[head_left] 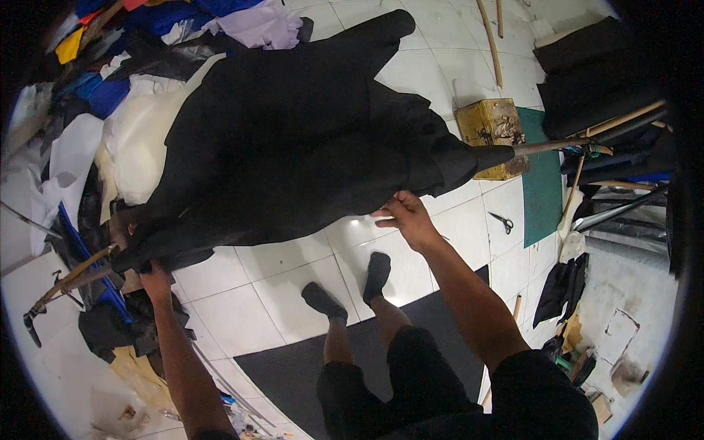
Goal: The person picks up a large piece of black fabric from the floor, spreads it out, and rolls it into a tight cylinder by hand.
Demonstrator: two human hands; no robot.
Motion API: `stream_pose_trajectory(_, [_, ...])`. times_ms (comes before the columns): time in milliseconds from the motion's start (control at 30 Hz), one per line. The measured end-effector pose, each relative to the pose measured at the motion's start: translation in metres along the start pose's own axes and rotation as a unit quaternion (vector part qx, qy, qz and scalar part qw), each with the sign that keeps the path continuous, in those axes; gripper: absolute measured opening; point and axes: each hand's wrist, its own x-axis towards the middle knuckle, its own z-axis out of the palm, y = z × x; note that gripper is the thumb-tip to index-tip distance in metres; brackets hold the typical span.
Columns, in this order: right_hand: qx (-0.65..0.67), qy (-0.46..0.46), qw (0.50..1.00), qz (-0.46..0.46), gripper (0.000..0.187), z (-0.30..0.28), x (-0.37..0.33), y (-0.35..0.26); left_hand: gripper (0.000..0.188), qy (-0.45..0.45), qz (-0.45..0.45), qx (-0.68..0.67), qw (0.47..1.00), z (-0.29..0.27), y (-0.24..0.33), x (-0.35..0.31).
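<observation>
A large black sheet (293, 139), which looks like leather or hide with uneven edges, hangs across a long pole (554, 146) in front of me. My right hand (408, 222) is at the sheet's near edge, right of its middle, with thumb and forefinger pinched on it and the other fingers bent below. At the sheet's near left corner, my left hand (155, 281) reaches up against the dark material. Its fingers are hidden there, so their grip does not show.
Coloured and white sheets (147, 139) lie heaped at the left. Beyond the pole's right part stands a yellow box (488, 132) beside a green mat (541, 198). Black-handled scissors (502, 222) lie on white tiles. A dark mat (293, 374) is under my legs. Black rolls (601, 73) fill the far right.
</observation>
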Motion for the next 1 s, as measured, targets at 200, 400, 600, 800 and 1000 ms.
stream_pose_trajectory(200, [-0.365,0.017,0.931,-0.002,0.086,-0.030,-0.059,-0.024,0.052,-0.195,-0.339,-0.359,0.847,-0.013,0.169,-0.043])
stream_pose_trajectory(400, [-0.239,0.085,0.967,-0.030,0.052,0.013,-0.007,0.034,0.034,-0.071,0.042,-0.321,0.943,-0.011,0.244,0.088])
stream_pose_trajectory(600, [-0.006,0.078,0.979,-0.189,0.023,0.086,-0.040,-0.036,0.030,-0.055,-0.152,-0.516,0.841,-0.045,0.211,0.212])
stream_pose_trajectory(800, [-0.084,0.146,0.937,-0.307,0.042,0.063,0.061,-0.208,0.054,-0.121,0.016,-0.323,0.938,-0.181,0.123,0.232])
stream_pose_trajectory(1000, [-0.361,0.188,0.824,-0.396,0.050,0.012,0.016,-0.211,0.039,0.021,0.132,0.019,0.991,0.016,0.131,-0.010])
